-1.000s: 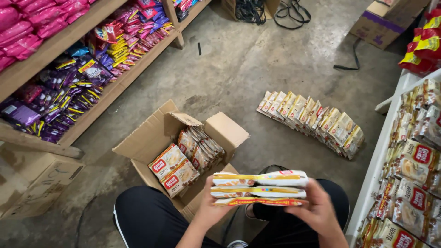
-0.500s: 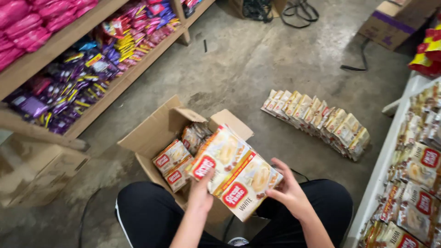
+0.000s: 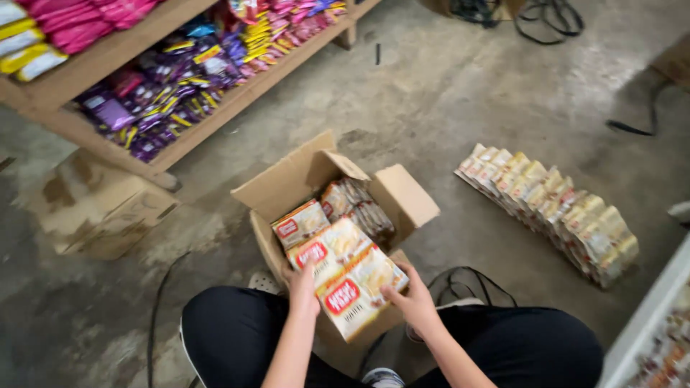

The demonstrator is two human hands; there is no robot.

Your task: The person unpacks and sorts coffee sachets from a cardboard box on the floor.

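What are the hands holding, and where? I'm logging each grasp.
Both hold the stack of snack packets over the cardboard box: left hand at its left edge, right hand at its right edge.

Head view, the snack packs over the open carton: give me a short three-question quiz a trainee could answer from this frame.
1. True or false: both hands hold the stack of snack packs above the cardboard box.
2. Where does the row of packs lie? A) on the wooden shelf B) on the concrete floor, to the right of the box C) inside the box
3. Fill in: the left hand grips the stack's ___ edge, the right hand its right edge.

Key: 1 true. 2 B; the wooden shelf carries purple and pink packets instead. 3 left.
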